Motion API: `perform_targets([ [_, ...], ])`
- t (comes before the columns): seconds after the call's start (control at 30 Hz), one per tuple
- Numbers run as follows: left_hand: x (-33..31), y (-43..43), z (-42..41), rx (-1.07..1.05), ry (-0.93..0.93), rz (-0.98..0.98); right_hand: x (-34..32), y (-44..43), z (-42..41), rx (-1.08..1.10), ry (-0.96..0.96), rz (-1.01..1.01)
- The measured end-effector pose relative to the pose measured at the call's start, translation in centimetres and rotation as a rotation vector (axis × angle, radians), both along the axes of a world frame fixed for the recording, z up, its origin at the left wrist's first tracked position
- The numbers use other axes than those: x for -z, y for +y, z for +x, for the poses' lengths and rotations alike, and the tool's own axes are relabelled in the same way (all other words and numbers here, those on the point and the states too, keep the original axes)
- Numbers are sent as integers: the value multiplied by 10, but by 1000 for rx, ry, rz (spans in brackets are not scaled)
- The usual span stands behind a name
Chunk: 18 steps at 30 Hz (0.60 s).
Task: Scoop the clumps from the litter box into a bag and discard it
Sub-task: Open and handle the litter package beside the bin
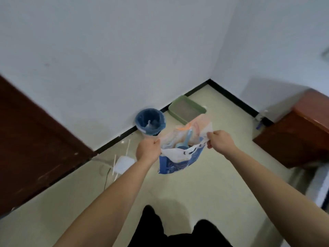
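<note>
- Dark trouser legs (178,234) fill the bottom centre of the frame, and both bare forearms reach up from there towards the middle.
- Held between the hands at frame centre is the bag (178,163), blue and white below and pale with orange print above. It hangs clear of the floor (204,189).
- The left hand (147,150) pinches the bag's left edge, fingers curled over the rim.
- The right hand (220,139) pinches the right edge the same way. The hands are well apart, which stretches the mouth wide, probably so the inside can be reached or checked.
- Inside the open mouth sits what looks like a pale blue scoop (182,145). Blur hides whether any clumps lie with it.
- The green litter box (178,116) rests on the floor in the corner, just above the bag in the frame and partly behind it.
- A bin (138,120) with a blue liner stands against the wall to the left of the box, handy for discarding.
- A white router (122,164) lies on the floor at lower left of the bin.
- A dark brown door (35,139) is at the left edge.
- A wooden cabinet (302,136) is at the right edge.
</note>
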<state>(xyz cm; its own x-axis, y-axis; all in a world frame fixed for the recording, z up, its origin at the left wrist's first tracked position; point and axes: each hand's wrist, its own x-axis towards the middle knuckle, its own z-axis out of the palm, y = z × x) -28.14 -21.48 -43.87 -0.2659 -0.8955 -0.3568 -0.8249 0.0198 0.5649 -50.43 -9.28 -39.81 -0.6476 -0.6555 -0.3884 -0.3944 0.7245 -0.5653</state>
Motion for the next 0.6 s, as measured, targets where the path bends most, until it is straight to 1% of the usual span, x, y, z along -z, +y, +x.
perform_targets([
  [0.1,-17,-40,-59,170,-14,-23,-5,-6,-40,169,-16,-30],
  [0.2,-23,-72,-113,291,-25,-39,-8,-15,-77,232,-25,-35],
  [0.3,-14,-100,-163,336,-39,-17,2,-33,-119,260,-42,-41],
  [0.4,16,-118,-206,357,-98,-1,28,-53,-162,229,-77,17],
  [0.47,46,-127,-231,358,-156,26,56,-68,-193,160,-109,76],
  [0.6,110,-143,-282,253,-259,86,127,-105,-266,-5,-198,244],
])
